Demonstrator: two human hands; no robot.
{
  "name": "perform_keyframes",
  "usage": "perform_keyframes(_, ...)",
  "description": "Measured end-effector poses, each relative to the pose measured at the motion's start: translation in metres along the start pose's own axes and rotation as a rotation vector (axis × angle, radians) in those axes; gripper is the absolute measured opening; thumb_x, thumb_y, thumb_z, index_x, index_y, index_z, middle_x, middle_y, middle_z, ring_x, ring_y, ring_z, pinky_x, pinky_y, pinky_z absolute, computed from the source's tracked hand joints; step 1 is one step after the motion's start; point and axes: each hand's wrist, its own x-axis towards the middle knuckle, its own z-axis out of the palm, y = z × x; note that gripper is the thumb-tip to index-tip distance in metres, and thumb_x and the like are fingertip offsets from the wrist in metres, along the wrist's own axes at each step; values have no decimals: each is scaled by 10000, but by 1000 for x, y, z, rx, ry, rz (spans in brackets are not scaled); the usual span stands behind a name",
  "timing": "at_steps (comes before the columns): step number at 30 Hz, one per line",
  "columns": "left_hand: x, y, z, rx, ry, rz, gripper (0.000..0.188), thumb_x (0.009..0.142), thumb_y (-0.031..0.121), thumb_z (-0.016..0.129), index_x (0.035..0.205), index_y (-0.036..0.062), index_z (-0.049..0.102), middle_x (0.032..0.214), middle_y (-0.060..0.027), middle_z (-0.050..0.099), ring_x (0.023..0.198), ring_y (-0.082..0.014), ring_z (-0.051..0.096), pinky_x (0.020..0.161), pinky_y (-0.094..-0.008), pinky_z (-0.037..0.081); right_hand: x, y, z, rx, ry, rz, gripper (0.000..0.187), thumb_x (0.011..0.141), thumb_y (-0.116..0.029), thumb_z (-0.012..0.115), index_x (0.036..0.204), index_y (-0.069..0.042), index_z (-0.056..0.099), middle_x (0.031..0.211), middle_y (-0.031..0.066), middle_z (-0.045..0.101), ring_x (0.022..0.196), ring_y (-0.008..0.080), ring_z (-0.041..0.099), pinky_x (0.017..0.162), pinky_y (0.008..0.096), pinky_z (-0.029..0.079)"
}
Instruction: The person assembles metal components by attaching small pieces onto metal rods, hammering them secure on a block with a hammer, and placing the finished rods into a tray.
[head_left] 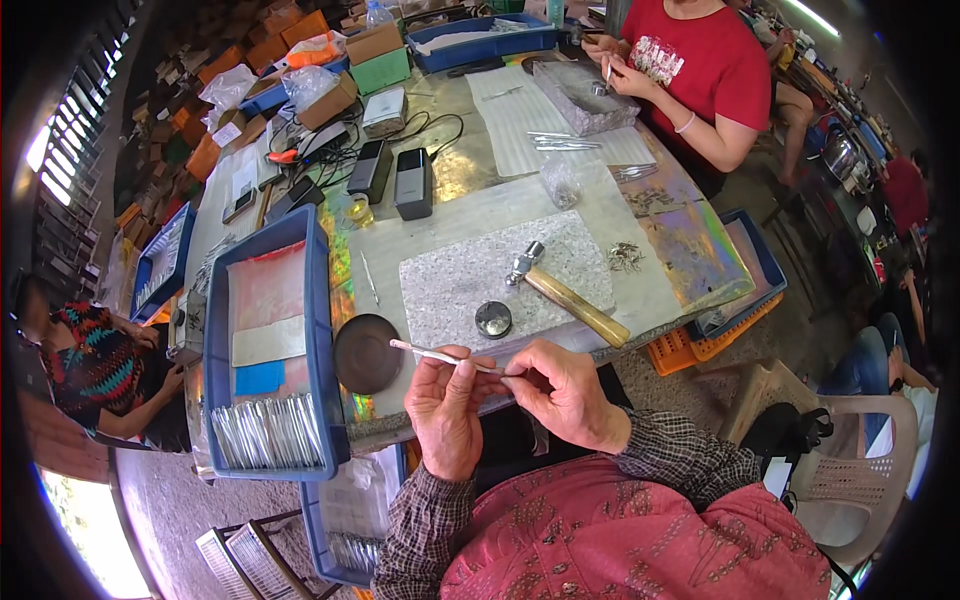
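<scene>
In front of my body, my left hand (446, 412) pinches a thin silvery-white rod (425, 351) between thumb and fingers. The rod's pinkish tip points left, over the edge of a grey stone slab (450, 270). My right hand (565, 396) is closed at the rod's right end, its fingertips partly covering it. On the slab, just beyond my hands, lie a hammer (570, 295) with a wooden handle and a small round dark metal block (493, 319). A dark round dish (368, 354) sits left of my left hand.
A blue tray (325, 350) of slim silvery pieces stands left. Small dark pins (626, 257) lie right of the slab. Black speaker-like boxes (412, 183) stand farther back. Across the table, a person in a red shirt (700, 60) works; another person (105, 365) sits at left.
</scene>
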Motion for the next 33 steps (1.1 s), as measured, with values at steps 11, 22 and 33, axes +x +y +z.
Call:
perform_keyframes(11, 39, 10, 6, 280, -27, 125, 102, 973, 23, 547, 1071, -7, 545, 908, -113, 665, 758, -158, 653, 671, -280, 564, 23, 9, -67, -643, -16, -138, 293, 695, -31, 739, 944, -40, 585, 871, 96, 566, 803, 277, 599, 656, 386, 497)
perform_keyframes(22, 54, 1, 14, 569, -5, 298, 58, 922, -19, 615, 895, -17, 564, 921, -59, 658, 724, -88, 609, 618, -227, 520, 14, 22, -73, -739, -151, 74, 477, 712, -35, 749, 1135, -19, 530, 949, 113, 515, 897, 296, 577, 706, 390, 499)
perform_keyframes(33, 53, 2, 13, 661, -23, 312, 60, 955, 13, 569, 1000, -26, 578, 878, -91, 674, 736, -108, 625, 645, -229, 525, 15, 24, -70, -727, -103, 44, 471, 705, -21, 760, 1123, -19, 544, 948, 122, 535, 863, 308, 591, 698, 400, 508)
